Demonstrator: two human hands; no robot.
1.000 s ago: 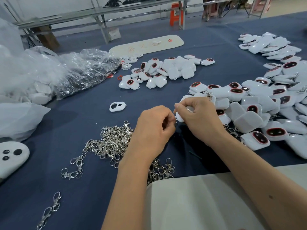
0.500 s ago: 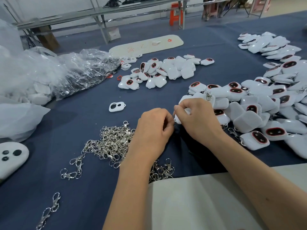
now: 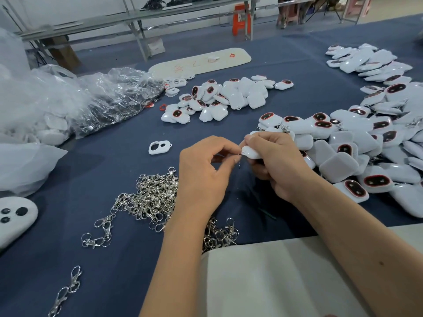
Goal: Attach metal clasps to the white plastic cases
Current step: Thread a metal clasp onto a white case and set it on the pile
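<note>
Fingers of the left hand [image 3: 201, 177] pinch a metal clasp [image 3: 238, 154]; right hand [image 3: 277, 163] grips a white case [image 3: 251, 153].

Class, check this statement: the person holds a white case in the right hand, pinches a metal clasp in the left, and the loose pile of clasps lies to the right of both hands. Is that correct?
Not quite. The head view shows the right hand holding the white case and the left hand pinching the metal clasp, but the pile of clasps lies to the left of the hands, not the right.

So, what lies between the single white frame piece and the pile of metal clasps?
Only bare blue cloth: in the head view, nothing lies between the white frame piece and the pile of metal clasps.
</note>
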